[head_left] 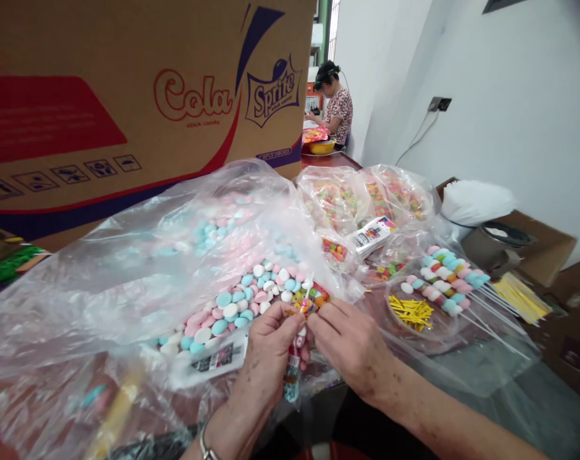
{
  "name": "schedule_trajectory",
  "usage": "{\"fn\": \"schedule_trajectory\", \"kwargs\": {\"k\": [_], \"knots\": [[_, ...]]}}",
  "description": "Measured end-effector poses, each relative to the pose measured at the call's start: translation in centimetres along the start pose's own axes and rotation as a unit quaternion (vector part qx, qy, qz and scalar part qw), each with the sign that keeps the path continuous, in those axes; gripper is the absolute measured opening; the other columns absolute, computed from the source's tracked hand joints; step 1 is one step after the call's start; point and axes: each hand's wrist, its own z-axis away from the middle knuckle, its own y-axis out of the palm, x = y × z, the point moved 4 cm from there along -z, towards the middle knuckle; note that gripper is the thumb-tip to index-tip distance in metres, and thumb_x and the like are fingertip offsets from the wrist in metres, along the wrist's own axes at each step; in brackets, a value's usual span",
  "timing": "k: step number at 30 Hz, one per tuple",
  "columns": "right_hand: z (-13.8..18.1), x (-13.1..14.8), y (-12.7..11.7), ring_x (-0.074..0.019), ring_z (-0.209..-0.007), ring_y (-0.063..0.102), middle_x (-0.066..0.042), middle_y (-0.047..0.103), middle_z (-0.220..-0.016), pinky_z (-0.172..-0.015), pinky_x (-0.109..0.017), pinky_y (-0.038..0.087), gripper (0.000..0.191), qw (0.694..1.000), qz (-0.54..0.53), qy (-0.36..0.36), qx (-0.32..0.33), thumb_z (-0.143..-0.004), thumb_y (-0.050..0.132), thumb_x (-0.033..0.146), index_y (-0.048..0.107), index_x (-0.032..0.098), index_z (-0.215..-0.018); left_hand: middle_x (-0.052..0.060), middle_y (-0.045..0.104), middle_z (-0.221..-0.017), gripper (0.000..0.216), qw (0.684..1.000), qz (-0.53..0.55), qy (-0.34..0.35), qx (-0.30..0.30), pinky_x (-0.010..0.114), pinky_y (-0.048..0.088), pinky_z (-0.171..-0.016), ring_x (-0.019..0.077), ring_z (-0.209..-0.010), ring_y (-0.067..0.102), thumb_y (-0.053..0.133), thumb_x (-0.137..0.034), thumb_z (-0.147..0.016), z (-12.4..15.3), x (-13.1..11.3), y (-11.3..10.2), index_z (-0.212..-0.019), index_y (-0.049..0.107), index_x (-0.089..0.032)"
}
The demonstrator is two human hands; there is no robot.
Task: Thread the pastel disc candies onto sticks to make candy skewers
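A: Where is the clear packet (291, 383) sitting, and what is holding it?

B: It is hanging close to upright between the two hands, at the near side of the loose candies (224, 299). The left hand (273, 338) is pinching it around mid-length, thumb against fingers. The right hand (352, 338) is pinching at its upper part, fingertips bunching together; the knuckles are hiding exactly what is lying between those tips.

A: Weight estimate?

B: Light, judging by how fingertips alone are bearing it. The bluish lower end is dangling below the left fingers with nothing supporting it.

A: Stiffness?

B: Mixed, presumably. The film is looking thin, glossy and limp, so it is probably creasing easily and slipping under a loose pinch. The contents are seeming firmer than the wrap, though blur is obscuring them. The skewers (446, 275) at the right are carrying similar-coloured pieces on thin white sticks; those are looking soft.

A: Best place for the hold?

B: The gathered part above the contents, where the left thumb is pressing now. Squeezing the filled end would be risking dents; pulling hard on the film would be risking a tear.

A: Anything lying within reach?

B: Gold strips (409, 312) are lying in a round clear dish (447, 333), just beyond the right hand.
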Motion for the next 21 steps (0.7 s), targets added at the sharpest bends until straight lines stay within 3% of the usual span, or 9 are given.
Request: {"fn": "schedule_trajectory", "kwargs": {"k": [2, 4, 7, 11, 16, 19, 21], "knots": [[-0.2, 0.3, -0.7, -0.0199, -0.081, 0.053, -0.008, 0.063, -0.085, -0.074, -0.035, 0.045, 0.03, 0.995, 0.029, -0.099, -0.004, -0.099, 0.038, 0.016, 0.065, 0.014, -0.087, -0.007, 0.054, -0.043, 0.017, 0.999, -0.029, -0.029, 0.015, 0.016, 0.039, -0.031, 0.0094, -0.032, 0.049, 0.069, -0.029, -0.077, -0.2, -0.1, -0.1, -0.068, 0.058, -0.019], [-0.5, 0.3, -1.5, -0.0212, -0.092, 0.054, -0.01, 0.067, -0.1, -0.082, -0.037, 0.046, 0.031, 0.985, 0.015, -0.171, 0.015, -0.1, 0.036, 0.016, 0.066, 0.013, -0.093, -0.004, 0.059, -0.047, 0.008, 0.992, -0.064, -0.077, 0.074, 0.016, 0.038, -0.031, 0.0098, -0.032, 0.05, 0.066, -0.025, -0.075, -0.2, -0.1, 0.0, -0.072, 0.062, -0.018], [-1.0, 0.1, -2.2, -0.0208, -0.107, 0.053, -0.009, 0.066, -0.114, -0.09, -0.037, 0.046, 0.025, 0.965, -0.01, -0.236, 0.113, -0.098, 0.041, 0.014, 0.066, 0.013, -0.096, 0.0, 0.066, -0.054, 0.009, 0.962, -0.148, -0.12, 0.196, 0.016, 0.039, -0.033, 0.0102, -0.036, 0.053, 0.061, -0.014, -0.07, 0.1, -0.5, 0.2, -0.073, 0.07, -0.017], [-1.2, 0.2, -2.3, -0.0185, -0.1, 0.054, -0.005, 0.066, -0.109, -0.089, -0.034, 0.045, 0.018, 0.931, -0.05, -0.28, 0.231, -0.095, 0.047, 0.013, 0.064, 0.016, -0.097, -0.002, 0.064, -0.049, 0.018, 0.924, -0.246, -0.133, 0.261, 0.018, 0.041, -0.036, 0.0105, -0.037, 0.053, 0.059, -0.006, -0.061, 0.5, -1.1, -0.1, -0.059, 0.073, -0.018], [-0.9, 1.4, -2.6, -0.0201, -0.084, 0.051, -0.007, 0.064, -0.091, -0.074, -0.035, 0.043, 0.02, 0.932, 0.004, -0.289, 0.217, -0.096, 0.043, 0.016, 0.063, 0.016, -0.092, -0.004, 0.06, -0.049, 0.021, 0.908, -0.306, -0.123, 0.258, 0.019, 0.04, -0.039, 0.0108, -0.038, 0.051, 0.055, -0.005, -0.062, 1.0, -2.5, 0.1, -0.063, 0.071, -0.019], [-0.7, 1.5, -1.8, -0.0226, -0.077, 0.05, -0.011, 0.062, -0.086, -0.068, -0.037, 0.04, 0.024, 0.957, 0.09, -0.226, 0.155, -0.093, 0.039, 0.01, 0.063, 0.012, -0.093, -0.003, 0.059, -0.049, 0.018, 0.896, -0.4, -0.018, 0.191, 0.022, 0.039, -0.04, 0.0142, -0.041, 0.052, 0.056, -0.006, -0.066, 0.7, -3.4, 0.5, -0.063, 0.067, -0.02], [-1.2, 0.7, -0.8, -0.0231, -0.073, 0.048, -0.011, 0.06, -0.08, -0.063, -0.036, 0.038, 0.025, 0.975, 0.133, -0.149, 0.092, -0.09, 0.038, 0.006, 0.063, 0.011, -0.09, 0.002, 0.063, -0.056, 0.018, 0.846, -0.5, 0.162, 0.089, 0.028, 0.044, -0.049, 0.0195, -0.052, 0.058, 0.056, -0.008, -0.072, 0.6, -4.3, 1.0, -0.066, 0.066, -0.02]]}}
